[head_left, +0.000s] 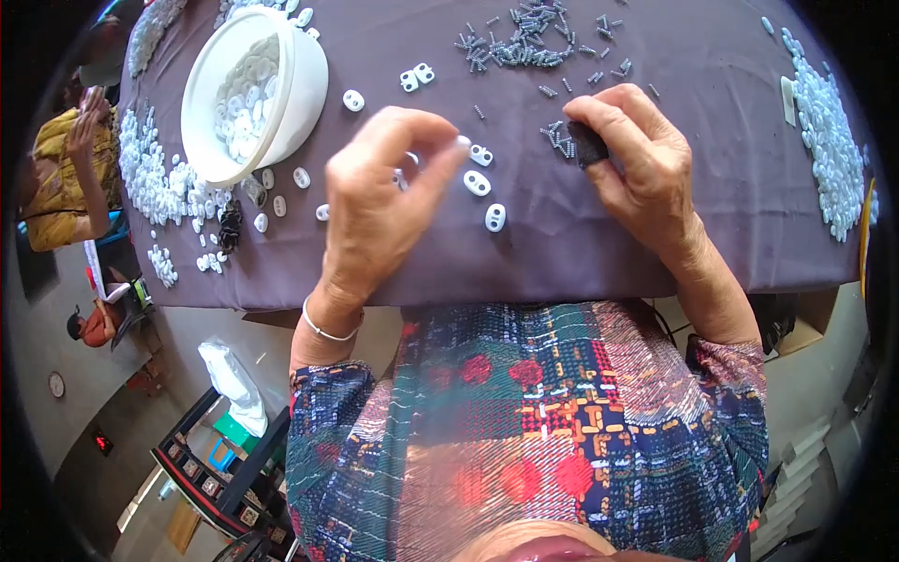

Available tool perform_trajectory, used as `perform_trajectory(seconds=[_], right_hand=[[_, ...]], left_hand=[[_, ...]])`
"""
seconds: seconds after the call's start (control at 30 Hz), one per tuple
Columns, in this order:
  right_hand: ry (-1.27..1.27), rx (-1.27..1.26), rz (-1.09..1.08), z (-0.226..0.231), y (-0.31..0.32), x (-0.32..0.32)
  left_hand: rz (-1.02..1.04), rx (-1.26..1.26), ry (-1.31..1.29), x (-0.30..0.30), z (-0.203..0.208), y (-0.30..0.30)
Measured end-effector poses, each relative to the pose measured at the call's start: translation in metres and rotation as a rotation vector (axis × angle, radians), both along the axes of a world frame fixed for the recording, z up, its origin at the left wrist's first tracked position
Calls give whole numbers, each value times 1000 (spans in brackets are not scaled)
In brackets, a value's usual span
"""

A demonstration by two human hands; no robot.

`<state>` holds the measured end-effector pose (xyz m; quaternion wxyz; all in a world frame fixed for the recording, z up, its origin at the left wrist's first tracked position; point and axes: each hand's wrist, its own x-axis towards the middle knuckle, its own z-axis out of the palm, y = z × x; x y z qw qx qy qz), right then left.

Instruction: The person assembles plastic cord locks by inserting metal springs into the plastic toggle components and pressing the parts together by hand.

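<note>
Left hand: the left hand (379, 201) is curled over the purple tablecloth (712, 187), thumb and forefinger pressed together on a small white plastic piece (463, 141) at the tips — a tight pinch, the other fingers folded under.
Left wrist: a thin silver bangle (326, 330) rides just below the hand.
Right hand: the right hand (637, 159) is bent down onto the cloth, fingers closed around a small black block (587, 147), gripping it between thumb and forefinger.
Beside the right hand: a little cluster of short grey metal pins (559, 139) lies touching the black block's left edge.
Between the hands: three white two-hole plastic pieces (479, 178) lie loose in a slanting row, just right of the left fingertips.
Pin supply: a bigger scatter of grey pins (524, 42) sits further up the cloth, well apart from both hands.
Bowl: a white plastic bowl (286, 89), tilted on its side, holds more white pieces — it lies to the upper left of the left hand.
Heaps: white pieces are piled along the left edge (150, 173) and again down the far right edge (829, 131) of the table.
Dark bits: a small black clump (229, 225) lies below the bowl.
Off the table: another person in a yellow top (61, 173) sits at far left.
</note>
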<state>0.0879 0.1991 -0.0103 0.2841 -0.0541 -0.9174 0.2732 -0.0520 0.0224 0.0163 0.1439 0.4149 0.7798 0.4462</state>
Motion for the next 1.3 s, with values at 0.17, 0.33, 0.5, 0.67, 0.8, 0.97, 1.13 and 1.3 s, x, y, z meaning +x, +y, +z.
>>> perform_trajectory(seconds=[0.17, 0.33, 0.5, 0.67, 0.8, 0.97, 1.13, 1.3], right_hand=[[-18, -35, 30, 1, 0, -2], [-84, -85, 88, 9, -2, 0], [-195, -4, 200, 18, -14, -3], [-179, 101, 208, 17, -19, -20], [-186, 183, 232, 5, -19, -35], [-356, 142, 328, 4, -15, -44], [-458, 86, 383, 12, -12, -47], [-461, 99, 371, 14, -23, -45]], left_hand=[[48, 51, -99, -1, -6, 1], [70, 84, -122, -10, -10, -2], [87, 129, -77, -17, -15, -3], [109, 162, -133, -11, -19, 5], [131, 180, -197, -4, -18, 10], [114, 156, -245, -3, -21, 11], [132, 170, -304, -1, -17, 11], [128, 184, -185, -5, -21, 6]])
